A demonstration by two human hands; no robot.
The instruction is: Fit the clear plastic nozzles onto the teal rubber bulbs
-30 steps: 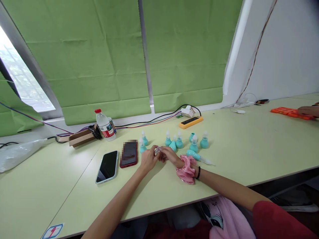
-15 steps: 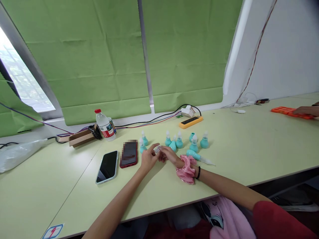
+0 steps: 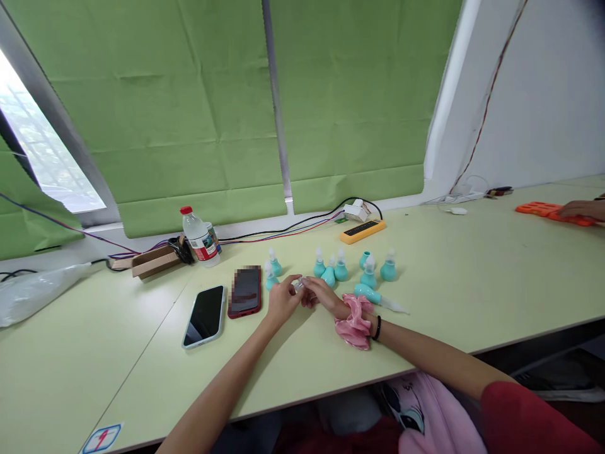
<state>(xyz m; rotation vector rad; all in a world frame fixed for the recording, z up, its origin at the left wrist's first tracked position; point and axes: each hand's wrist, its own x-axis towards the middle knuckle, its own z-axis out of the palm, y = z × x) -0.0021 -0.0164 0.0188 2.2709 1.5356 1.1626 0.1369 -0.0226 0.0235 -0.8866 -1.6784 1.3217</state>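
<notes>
My left hand point(image 3: 282, 302) and my right hand point(image 3: 326, 296) meet over the table, fingers pinched round a small clear plastic piece point(image 3: 299, 286). Fingers cover most of that piece, so its full shape is hidden. Just behind the hands stand several teal bulb aspirators with clear tips, such as one bulb point(image 3: 341, 270) and another point(image 3: 388, 270). One teal bulb point(image 3: 328, 276) is tilted among them. An open teal bulb point(image 3: 364, 259) shows no tip. Beside my right wrist, a teal bulb point(image 3: 366, 292) with a long clear nozzle point(image 3: 393, 306) lies on its side.
Left of my hands lie a dark red phone point(image 3: 244, 291) and a light-cased phone point(image 3: 204, 317). Farther back are a water bottle point(image 3: 202, 239), a cardboard box point(image 3: 158, 261) and a yellow power strip point(image 3: 363, 231). Another person's hand point(image 3: 580, 209) touches an orange tray point(image 3: 539, 209) at far right.
</notes>
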